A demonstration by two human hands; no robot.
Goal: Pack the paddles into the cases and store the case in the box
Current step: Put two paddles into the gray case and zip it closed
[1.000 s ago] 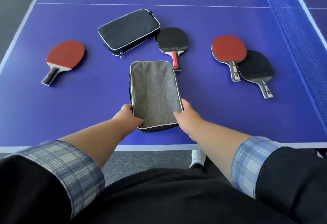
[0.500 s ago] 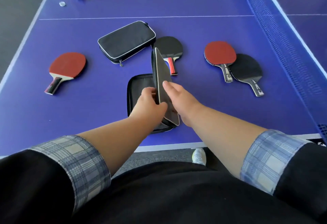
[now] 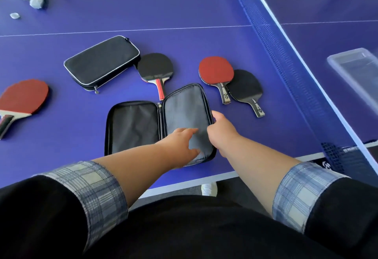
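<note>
Holding the case [image 3: 133,123] open flat on the worktop [image 3: 184,3], we press its right half with the left hand [image 3: 180,142], fingers straight; the right hand [image 3: 222,129] pinches its edge, so nearby paddles [image 3: 155,66] can go in.

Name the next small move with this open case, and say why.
Probably release the grey case and take the right hand to the red paddle just right of it. The case lies unzipped and flat, with no paddle inside. The left hand rests on its right half and the right hand grips that half's edge. That paddle overlaps a black paddle.
</note>
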